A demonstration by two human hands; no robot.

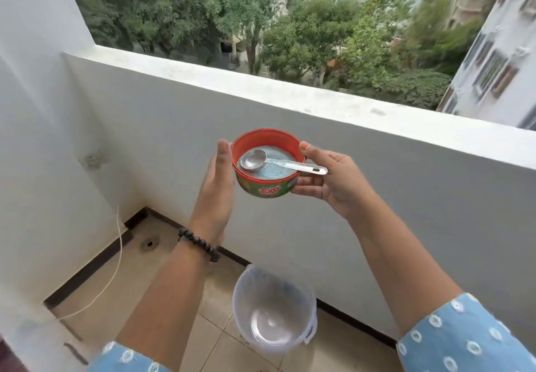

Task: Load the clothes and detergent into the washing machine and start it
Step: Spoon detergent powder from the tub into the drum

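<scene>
Currently the right hand (330, 181) grips the red-rimmed detergent tub (268, 165), thumb on its rim. A metal spoon (278, 163) lies across the blue powder (268, 172). The left hand (217, 180) is flat and straight-fingered at the tub's left side.

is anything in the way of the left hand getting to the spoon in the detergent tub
Nothing visible. The tub has no lid, and the metal spoon lies exposed on the blue powder. The right hand grips the tub's far side; the left hand is open beside it.
</scene>
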